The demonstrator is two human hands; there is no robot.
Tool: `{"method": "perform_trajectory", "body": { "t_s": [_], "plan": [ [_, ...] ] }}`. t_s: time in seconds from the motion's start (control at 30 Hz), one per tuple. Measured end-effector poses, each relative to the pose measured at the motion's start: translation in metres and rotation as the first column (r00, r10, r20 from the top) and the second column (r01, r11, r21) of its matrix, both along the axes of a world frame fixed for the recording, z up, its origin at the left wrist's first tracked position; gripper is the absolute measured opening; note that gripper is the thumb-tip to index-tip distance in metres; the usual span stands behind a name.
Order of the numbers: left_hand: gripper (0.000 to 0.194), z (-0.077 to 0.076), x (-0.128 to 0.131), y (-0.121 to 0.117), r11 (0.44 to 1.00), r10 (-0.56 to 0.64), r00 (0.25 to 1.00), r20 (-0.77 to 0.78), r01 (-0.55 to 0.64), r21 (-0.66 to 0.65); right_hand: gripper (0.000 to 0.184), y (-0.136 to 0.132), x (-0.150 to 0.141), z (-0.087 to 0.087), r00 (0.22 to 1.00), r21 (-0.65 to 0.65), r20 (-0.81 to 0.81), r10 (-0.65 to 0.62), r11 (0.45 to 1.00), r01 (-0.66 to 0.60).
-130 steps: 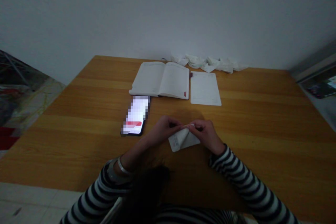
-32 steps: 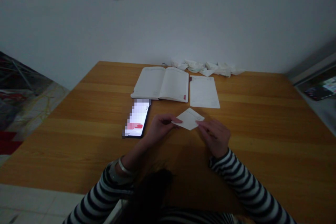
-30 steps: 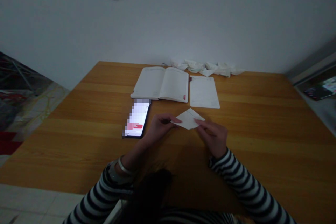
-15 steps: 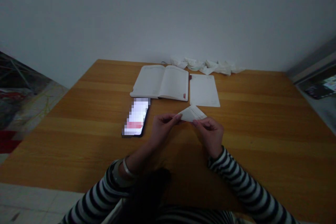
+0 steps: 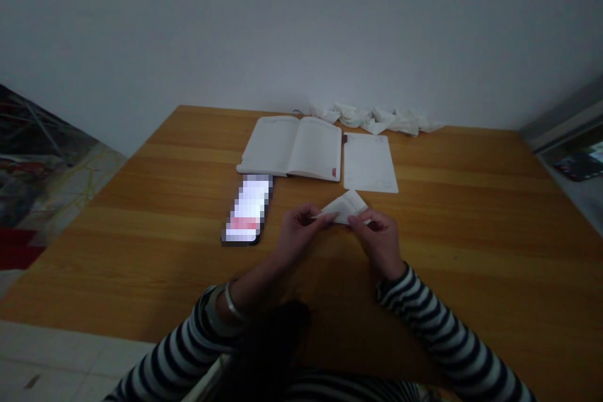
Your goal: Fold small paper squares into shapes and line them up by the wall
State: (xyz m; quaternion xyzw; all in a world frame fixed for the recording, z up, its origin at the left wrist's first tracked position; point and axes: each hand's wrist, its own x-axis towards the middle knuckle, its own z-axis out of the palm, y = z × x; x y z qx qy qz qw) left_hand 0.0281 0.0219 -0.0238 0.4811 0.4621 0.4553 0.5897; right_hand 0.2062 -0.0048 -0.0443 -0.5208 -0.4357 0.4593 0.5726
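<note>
Between both hands is a small folded sheet of paper (image 5: 347, 206), white and roughly triangular, its peak pointing away from me. My left hand (image 5: 304, 229) pinches its left corner between thumb and fingers. On the other side, my right hand (image 5: 379, 235) grips the lower right edge, its thumb lying on the paper. The two thumbs are close together near the bottom fold. Just beyond the folded paper lies a loose lined sheet (image 5: 370, 163), flat on the wooden table (image 5: 461, 220).
An open notebook (image 5: 273, 146) lies left of the loose sheet. Nearer me is a phone (image 5: 247, 210) with a lit, blurred screen. Crumpled white paper pieces (image 5: 372, 118) line the table's back edge against the wall (image 5: 330, 25).
My left thumb has slid inward along the paper's lower edge, closer to the right thumb. The paper has tilted slightly. The whole view has shifted a little.
</note>
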Motion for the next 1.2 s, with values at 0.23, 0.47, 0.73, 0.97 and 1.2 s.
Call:
{"method": "perform_trajectory", "body": {
  "t_s": [0.23,0.47,0.73,0.97,1.2],
  "plan": [
    [0.038,-0.002,0.003,-0.002,0.999,0.019,0.998,0.056,-0.018,-0.032,0.035,-0.003,-0.009,0.004,0.993,0.091,0.045,-0.107,0.991,0.102],
    [0.042,-0.007,0.002,-0.003,0.997,-0.071,0.997,-0.004,0.071,0.014,0.034,-0.007,-0.014,0.006,0.993,0.119,0.026,-0.117,0.986,0.114],
    [0.033,-0.008,-0.004,-0.005,0.972,-0.157,0.964,-0.214,0.189,0.14,0.031,-0.008,-0.013,0.009,0.993,0.089,-0.005,-0.119,0.989,0.119],
    [0.032,-0.006,-0.002,-0.01,0.983,-0.094,0.983,-0.159,0.117,0.139,0.032,-0.009,-0.016,0.011,0.992,0.108,-0.017,-0.125,0.986,0.126],
    [0.033,0.002,0.0,-0.013,0.983,-0.092,0.967,-0.237,0.126,0.133,0.03,-0.01,-0.016,0.011,0.989,0.151,0.027,-0.147,0.978,0.141]
  ]
}}
